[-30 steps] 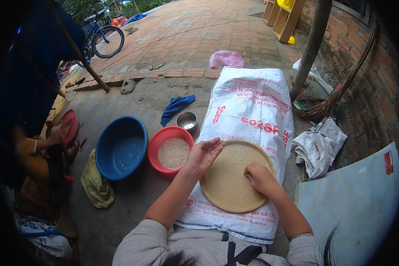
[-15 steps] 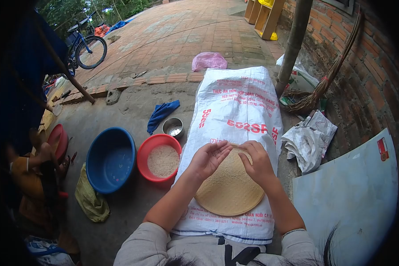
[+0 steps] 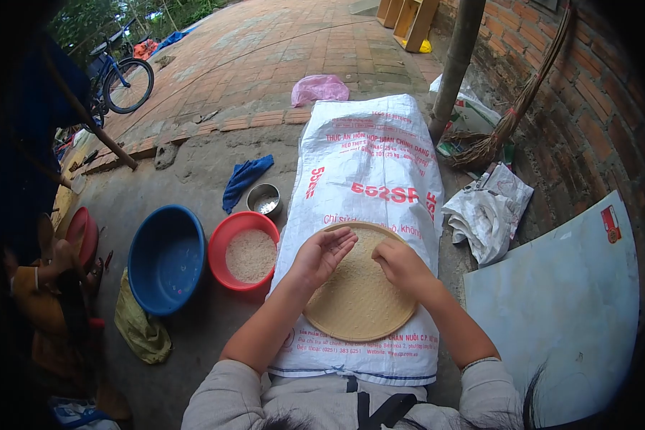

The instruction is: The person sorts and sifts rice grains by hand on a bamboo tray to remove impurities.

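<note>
A round woven winnowing tray (image 3: 358, 308) with pale rice grains spread on it lies on a white printed sack (image 3: 365, 161) in front of me. My left hand (image 3: 325, 256) is over the tray's left side, cupped with the palm turned up and the fingers stretched out. Whether any grains lie in that palm is too small to see. Over the right side of the tray, my right hand (image 3: 403, 266) has its thumb and fingertips pinched together. What sits between those fingertips, if anything, is hidden.
To the left stand a red basin (image 3: 216, 264) of rice, a blue basin (image 3: 166, 261), a metal bowl (image 3: 264, 199) and a blue cloth (image 3: 247, 179). Rightward are a crumpled sack (image 3: 486, 218), a flat pale panel (image 3: 552, 301), a pole (image 3: 455, 68) and a broom (image 3: 491, 147). Another person's leg (image 3: 57, 269) shows far left.
My right hand has come back from the tray's far rim and its fingers have closed into a pinch. My hands are farther apart. The whole view has shifted slightly.
</note>
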Demonstrator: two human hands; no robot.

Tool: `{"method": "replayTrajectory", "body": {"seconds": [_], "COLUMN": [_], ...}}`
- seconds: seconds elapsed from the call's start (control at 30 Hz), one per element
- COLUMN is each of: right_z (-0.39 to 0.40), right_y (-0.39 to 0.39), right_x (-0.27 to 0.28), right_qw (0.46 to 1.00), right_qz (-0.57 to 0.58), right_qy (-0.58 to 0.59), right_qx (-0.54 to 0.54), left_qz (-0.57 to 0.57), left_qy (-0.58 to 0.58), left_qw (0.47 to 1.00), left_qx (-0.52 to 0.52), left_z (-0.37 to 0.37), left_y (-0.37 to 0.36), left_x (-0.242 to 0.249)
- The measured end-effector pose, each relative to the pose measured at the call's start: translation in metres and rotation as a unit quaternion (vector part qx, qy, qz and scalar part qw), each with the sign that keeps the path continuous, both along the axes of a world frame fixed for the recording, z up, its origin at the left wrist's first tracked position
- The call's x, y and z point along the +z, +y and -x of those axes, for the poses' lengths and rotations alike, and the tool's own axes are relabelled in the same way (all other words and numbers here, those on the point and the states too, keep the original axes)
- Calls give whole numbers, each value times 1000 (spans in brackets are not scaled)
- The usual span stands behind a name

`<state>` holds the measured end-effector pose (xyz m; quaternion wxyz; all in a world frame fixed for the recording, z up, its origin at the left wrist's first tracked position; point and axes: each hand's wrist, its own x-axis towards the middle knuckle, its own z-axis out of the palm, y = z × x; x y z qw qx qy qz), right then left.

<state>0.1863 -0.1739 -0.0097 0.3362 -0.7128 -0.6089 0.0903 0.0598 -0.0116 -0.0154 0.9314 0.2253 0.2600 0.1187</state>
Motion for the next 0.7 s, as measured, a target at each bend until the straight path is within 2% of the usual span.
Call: {"method": "replayTrajectory", "body": {"seconds": [0.03,0.1,0.13,0.17,0.2,0.27,0.33,0.4,0.47,0.5,0.53,0.6,0.7], "right_z": [5,18,22,24,25,26,15,8,8,9,7,8,6], "right_y": [7,20,25,29,32,31,21,6,-11,-20,-24,-31,-27], "right_x": [11,33,36,38,40,47,41,27,12,6,0,-14,-23], "right_qw": [1000,992,992,991,988,989,985,988,995,998,998,998,995], "right_qz": [2,-104,-103,-129,-155,-147,-163,-125,-56,-7,-3,60,76], "right_qy": [2,64,66,26,-14,-4,0,-14,-15,-29,-24,7,51], "right_qx": [-2,-21,-23,-1,22,-5,-62,-85,-79,-51,-54,20,35], "left_qz": [7,30,51,86,86,127,143,120,113,113,113,101,99], "left_qy": [8,-7,-22,-105,-103,-147,-129,-59,-63,-58,-51,-43,-30], "left_qw": [1000,999,997,985,986,976,976,990,992,992,992,993,994], "left_qx": [-14,-33,-51,-103,-104,-98,-99,-45,-6,8,21,33,43], "left_z": [-3,-9,-12,-14,-15,-18,-13,-5,4,8,12,19,21], "left_y": [-5,-10,-11,-7,-8,-10,-9,-2,11,17,22,27,23], "left_x": [0,-5,-10,-22,-19,-13,5,9,-2,-5,-6,-9,-11]}}
